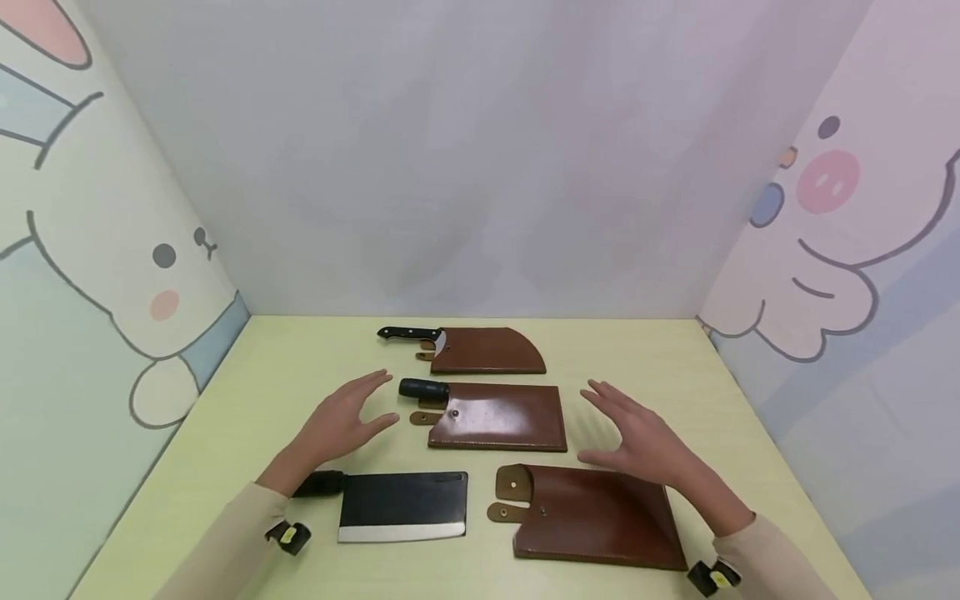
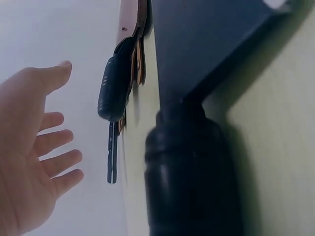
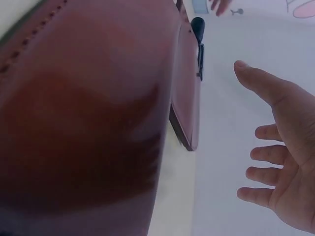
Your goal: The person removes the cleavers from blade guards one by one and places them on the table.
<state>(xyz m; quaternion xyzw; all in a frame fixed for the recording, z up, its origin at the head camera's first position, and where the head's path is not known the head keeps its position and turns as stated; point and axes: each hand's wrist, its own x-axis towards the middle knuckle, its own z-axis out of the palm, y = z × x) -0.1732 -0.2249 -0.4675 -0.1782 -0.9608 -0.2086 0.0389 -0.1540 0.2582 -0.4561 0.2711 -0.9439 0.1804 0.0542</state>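
Observation:
My left hand (image 1: 339,423) hovers above the table with fingers spread and holds nothing. Below it lies a bare cleaver (image 1: 403,505) with a dark blade, a pale edge and a black handle (image 2: 189,172) pointing left. My right hand (image 1: 637,437), also relaxed and free of any object, is over a brown leather sheath (image 1: 600,517) whose two strap tabs stick out to the left. Between the hands lies a second cleaver, its blade inside a brown sheath (image 1: 502,417) and its black handle (image 1: 423,389) showing. Behind it, a curved sheath (image 1: 491,350) covers another knife, with a riveted black handle (image 1: 408,332).
The pale yellow table (image 1: 622,350) meets a plain light wall (image 1: 480,167) at the back. Side walls carry cartoon animals, a rabbit (image 1: 150,217) on the left and a pig (image 1: 840,192) on the right.

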